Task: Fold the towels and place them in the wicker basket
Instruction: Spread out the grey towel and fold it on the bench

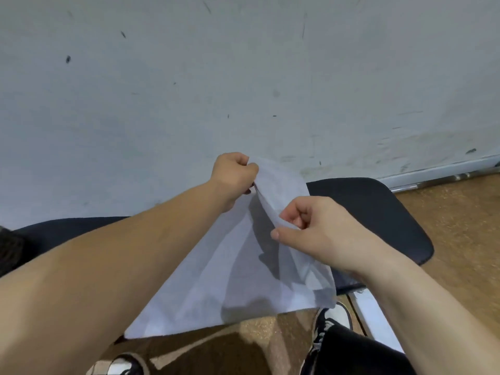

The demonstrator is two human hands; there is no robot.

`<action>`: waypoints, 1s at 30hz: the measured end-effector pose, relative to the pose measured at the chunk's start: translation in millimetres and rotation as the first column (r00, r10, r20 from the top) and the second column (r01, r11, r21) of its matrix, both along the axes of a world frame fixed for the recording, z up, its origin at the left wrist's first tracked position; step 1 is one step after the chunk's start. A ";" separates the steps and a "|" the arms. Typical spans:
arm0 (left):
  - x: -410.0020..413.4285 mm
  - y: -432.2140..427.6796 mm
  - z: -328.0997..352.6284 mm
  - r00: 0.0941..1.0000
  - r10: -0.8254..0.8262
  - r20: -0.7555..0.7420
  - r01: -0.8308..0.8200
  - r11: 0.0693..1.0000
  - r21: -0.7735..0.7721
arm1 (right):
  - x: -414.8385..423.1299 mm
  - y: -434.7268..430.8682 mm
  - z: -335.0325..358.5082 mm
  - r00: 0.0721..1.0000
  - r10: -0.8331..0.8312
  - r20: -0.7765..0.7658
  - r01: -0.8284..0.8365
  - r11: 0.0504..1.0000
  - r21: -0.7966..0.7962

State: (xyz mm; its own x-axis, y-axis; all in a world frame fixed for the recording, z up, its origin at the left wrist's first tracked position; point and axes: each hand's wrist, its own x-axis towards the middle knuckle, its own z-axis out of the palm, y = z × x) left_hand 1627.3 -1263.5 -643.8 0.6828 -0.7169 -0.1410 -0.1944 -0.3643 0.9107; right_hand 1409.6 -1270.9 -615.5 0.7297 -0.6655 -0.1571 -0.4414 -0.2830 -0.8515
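Our left hand (233, 178) and right hand (313, 231) pinch the top edge of the thin white towel (216, 288). It hangs smooth in front of the rounded black seat (378, 212).

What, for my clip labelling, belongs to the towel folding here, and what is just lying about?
Job: thin white cloth towel, pinched by left hand and right hand.
Lying about: black padded surface, black-and-white sneaker, brown speckled floor.

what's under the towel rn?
The towel, pinched by the left hand and right hand, hangs over a black surface that shows at both sides. Below its hem: brown floor and a shoe. Anything on the surface directly under the cloth is covered.
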 end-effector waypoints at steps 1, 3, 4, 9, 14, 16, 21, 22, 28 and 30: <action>16.2 17.2 0.1 0.999 0.040 0.016 -0.040 0.999 -0.009 | 13.9 8.5 1.2 0.999 0.042 -0.005 -0.042 0.999 0.002; 45.4 52.7 0.6 0.994 0.106 0.035 -0.105 0.994 -0.021 | 41.7 27.5 2.8 0.994 0.114 -0.001 -0.114 0.993 -0.015; 58.6 69.8 0.8 0.991 0.131 0.033 -0.131 0.991 -0.027 | 55.6 37.6 2.8 0.989 0.148 0.005 -0.148 0.989 -0.023; 109.1 138.4 -3.2 0.979 0.188 -0.078 -0.188 0.982 0.011 | 120.2 87.0 -6.6 0.954 0.300 -0.022 -0.300 0.954 0.021; 134.0 171.5 -36.7 0.971 0.221 -0.088 -0.215 0.974 0.074 | 161.4 123.2 -27.4 0.916 0.381 -0.122 -0.379 0.925 0.036; 137.6 175.2 -47.0 0.972 0.225 -0.073 -0.219 0.972 0.081 | 171.4 130.5 -33.7 0.905 0.397 -0.154 -0.397 0.917 0.034; 154.3 177.1 -51.5 0.969 0.244 -0.031 -0.243 0.969 0.045 | 188.6 138.9 -30.0 0.924 0.374 -0.085 -0.368 0.927 0.077; 158.9 178.5 -50.2 0.966 0.258 -0.035 -0.257 0.966 0.029 | 191.2 140.3 -28.7 0.927 0.368 -0.073 -0.362 0.929 0.076; 174.3 208.4 -66.7 0.966 0.254 0.046 -0.258 0.957 0.133 | 208.6 164.3 -39.8 0.871 0.456 -0.184 -0.443 0.890 0.110; 174.8 223.0 -71.1 0.972 0.213 0.099 -0.230 0.949 0.218 | 210.3 171.5 -43.7 0.793 0.551 -0.259 -0.506 0.834 0.221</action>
State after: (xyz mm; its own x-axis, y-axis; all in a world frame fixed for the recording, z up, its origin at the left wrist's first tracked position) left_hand 1802.1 -1040.5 -714.9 0.8352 -0.5015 -0.2259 -0.1481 -0.6006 0.7857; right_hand 1619.9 -1099.4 -659.2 0.8629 -0.1461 -0.4838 -0.4946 -0.4416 -0.7486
